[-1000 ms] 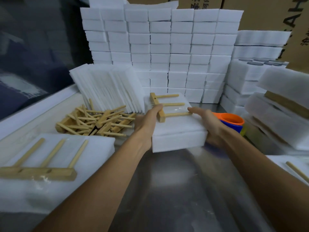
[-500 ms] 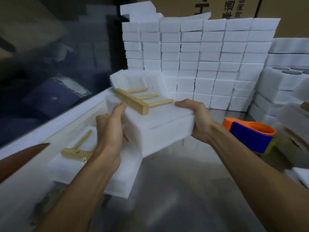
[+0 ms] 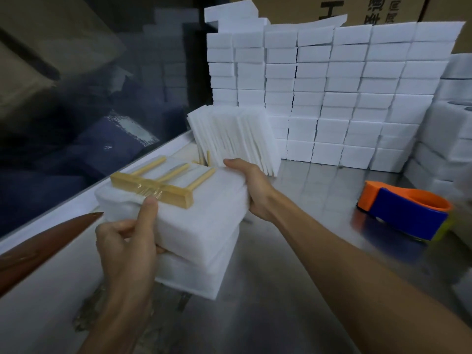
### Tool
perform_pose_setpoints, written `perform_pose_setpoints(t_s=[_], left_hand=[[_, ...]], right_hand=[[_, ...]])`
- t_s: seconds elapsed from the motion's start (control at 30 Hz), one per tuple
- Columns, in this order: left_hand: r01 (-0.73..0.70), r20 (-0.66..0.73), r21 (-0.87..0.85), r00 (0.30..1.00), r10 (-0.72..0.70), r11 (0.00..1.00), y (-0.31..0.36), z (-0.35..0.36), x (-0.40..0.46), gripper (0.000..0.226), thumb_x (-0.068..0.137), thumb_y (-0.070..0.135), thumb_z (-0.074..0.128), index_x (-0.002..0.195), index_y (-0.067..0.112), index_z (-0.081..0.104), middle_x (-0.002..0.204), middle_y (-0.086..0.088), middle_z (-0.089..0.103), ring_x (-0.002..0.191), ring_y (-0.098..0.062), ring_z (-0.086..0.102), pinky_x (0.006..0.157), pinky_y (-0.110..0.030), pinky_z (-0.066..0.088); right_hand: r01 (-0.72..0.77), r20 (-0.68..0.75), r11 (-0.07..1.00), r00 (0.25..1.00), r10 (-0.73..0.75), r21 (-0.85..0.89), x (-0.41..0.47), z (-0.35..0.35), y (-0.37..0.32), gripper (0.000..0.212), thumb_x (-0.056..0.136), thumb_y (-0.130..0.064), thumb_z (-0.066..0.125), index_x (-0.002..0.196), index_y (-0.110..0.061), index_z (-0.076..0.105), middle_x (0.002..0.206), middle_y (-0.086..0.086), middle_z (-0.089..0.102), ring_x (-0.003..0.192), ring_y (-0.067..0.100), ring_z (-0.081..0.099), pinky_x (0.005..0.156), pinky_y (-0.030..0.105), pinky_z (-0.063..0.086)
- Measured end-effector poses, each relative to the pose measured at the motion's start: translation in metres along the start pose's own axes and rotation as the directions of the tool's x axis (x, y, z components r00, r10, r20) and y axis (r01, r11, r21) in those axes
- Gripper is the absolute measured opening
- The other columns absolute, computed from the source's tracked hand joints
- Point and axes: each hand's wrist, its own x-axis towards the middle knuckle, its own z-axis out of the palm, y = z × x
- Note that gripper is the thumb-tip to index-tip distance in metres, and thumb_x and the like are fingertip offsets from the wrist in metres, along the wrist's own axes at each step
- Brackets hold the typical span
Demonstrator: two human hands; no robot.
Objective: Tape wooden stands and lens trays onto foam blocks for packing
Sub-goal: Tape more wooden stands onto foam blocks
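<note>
While both hands grip it, the foam block (image 3: pixel 204 221) sits on a second foam block (image 3: pixel 204 279) at the worktop's (image 3: pixel 293 290) left side. Wooden stand (image 3: pixel 163 183) lies taped on top. Left hand (image 3: pixel 125 249): fingers curled round near end, thumb up by the stand's bar. Right hand (image 3: pixel 255 190): fingers clasp far end. Tape dispenser (image 3: pixel 406 209) well apart, right.

White foam block (image 3: pixel 204 226), tan wooden stand (image 3: pixel 153 186), orange-and-blue tape dispenser (image 3: pixel 406 213).
</note>
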Motion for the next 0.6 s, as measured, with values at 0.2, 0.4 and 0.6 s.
perform_pose_setpoints(t_s=[0.2,0.4,0.6], left_hand=[[-0.072,-0.019,0.01,0.997,0.073,0.997,-0.007,-0.002,0.002,0.097,0.056,0.082,0.067,0.115,0.005,0.061,0.117,-0.004,0.065,0.102,-0.021,0.065,0.085,-0.053,0.057],[-0.147,-0.14,0.137,0.976,0.166,0.98,-0.007,0.006,-0.001,0.088,0.051,0.084,0.069,0.106,0.021,0.041,0.111,0.002,0.047,0.102,-0.019,0.054,0.085,-0.04,0.05],[-0.738,0.203,0.524,0.593,0.779,0.425,0.015,0.002,0.027,0.048,0.08,0.033,0.06,0.123,0.012,0.061,0.143,-0.013,0.047,0.134,-0.032,0.04,0.113,-0.052,0.021]], right_hand=[[-0.011,-0.055,0.999,0.998,0.008,-0.051,0.013,0.008,0.002,0.034,0.089,-0.046,0.065,0.09,-0.014,0.076,0.092,0.006,0.077,0.087,0.023,0.072,0.081,0.033,0.054],[-0.011,-0.143,0.997,0.99,0.0,-0.071,0.019,0.01,0.009,0.054,0.089,-0.061,0.06,0.102,-0.012,0.076,0.101,0.008,0.077,0.095,0.024,0.072,0.089,0.037,0.056],[-0.028,-0.018,1.0,0.999,0.028,0.005,0.017,0.006,0.015,0.055,0.086,-0.058,0.066,0.12,-0.016,0.071,0.111,0.003,0.076,0.106,0.021,0.07,0.1,0.038,0.051]])
